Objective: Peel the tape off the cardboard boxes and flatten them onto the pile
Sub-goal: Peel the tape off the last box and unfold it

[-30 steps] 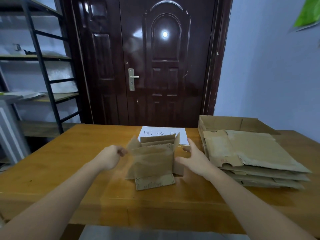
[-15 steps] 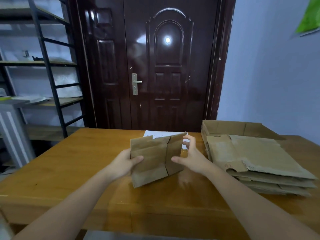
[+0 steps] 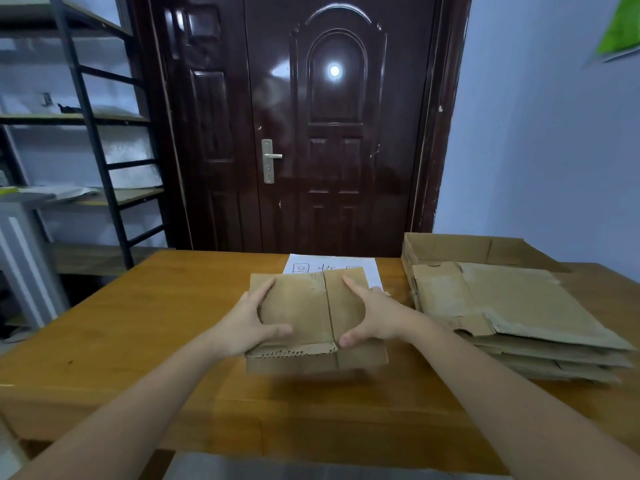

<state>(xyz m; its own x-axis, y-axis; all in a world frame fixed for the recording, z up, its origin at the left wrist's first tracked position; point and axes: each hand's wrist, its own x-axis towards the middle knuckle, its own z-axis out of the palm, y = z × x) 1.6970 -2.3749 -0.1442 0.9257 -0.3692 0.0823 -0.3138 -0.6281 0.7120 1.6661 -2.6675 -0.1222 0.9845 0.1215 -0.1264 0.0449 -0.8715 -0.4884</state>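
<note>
Table (image 3: 145, 334) has the pile (image 3: 519, 306) of flattened boxes at right, several already stacked, while the small box (image 3: 304, 306) at centre looks collapsed but not yet stacked, gripped at its sides by left hand (image 3: 247, 323) and right hand (image 3: 375, 317).

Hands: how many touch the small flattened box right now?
2. The left hand holds the small flattened box at its left side, the right hand at its right side.
</note>
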